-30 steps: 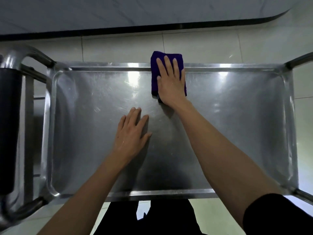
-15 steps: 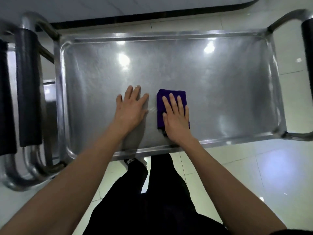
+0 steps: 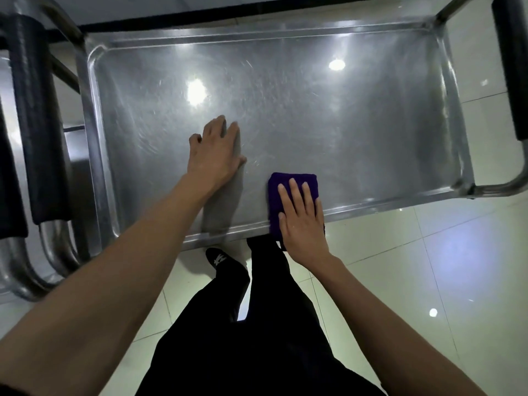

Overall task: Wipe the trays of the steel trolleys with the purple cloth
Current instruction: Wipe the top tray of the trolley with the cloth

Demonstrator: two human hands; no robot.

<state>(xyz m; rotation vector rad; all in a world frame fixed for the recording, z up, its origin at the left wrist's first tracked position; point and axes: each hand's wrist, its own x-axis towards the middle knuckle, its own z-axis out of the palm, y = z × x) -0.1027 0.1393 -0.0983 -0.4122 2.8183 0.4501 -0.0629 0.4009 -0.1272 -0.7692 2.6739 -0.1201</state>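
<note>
At the near rim of the steel tray (image 3: 285, 35), the purple cloth (image 3: 294, 184) is lying under the right hand (image 3: 303, 221), fingers flat and extended, gripping nothing. The left hand (image 3: 214, 155) is pressing open-palmed on the tray beside it.

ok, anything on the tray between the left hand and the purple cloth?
Nothing. In the head view, only bare steel tray floor separates the left hand from the purple cloth, which lies under the flat right hand at the near rim.
</note>
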